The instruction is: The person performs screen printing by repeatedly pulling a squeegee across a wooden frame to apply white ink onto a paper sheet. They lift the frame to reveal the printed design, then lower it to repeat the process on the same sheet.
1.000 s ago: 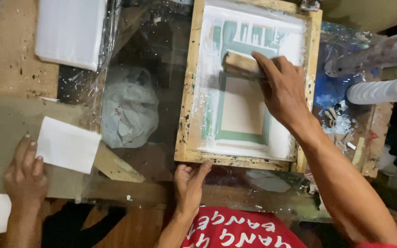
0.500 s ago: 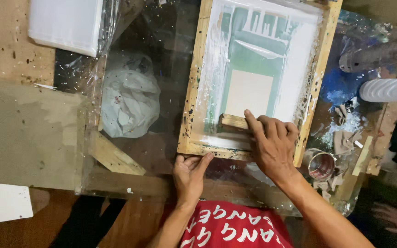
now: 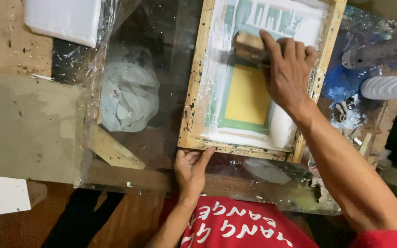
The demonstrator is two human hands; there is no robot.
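The right hand (image 3: 288, 69) is closed on the wooden squeegee (image 3: 249, 47) and the left hand (image 3: 191, 167) lies flat, open, against the near edge of the wooden frame (image 3: 194, 92), so the print can be smeared if the frame is shifted by uneven pressure.

A wooden-framed printing screen (image 3: 194, 92) is lying on the glass table, its mesh showing a yellow rectangle with green border and white ink. A white flat package (image 3: 63, 18) is sitting at the top left, wrapped in clear plastic film.
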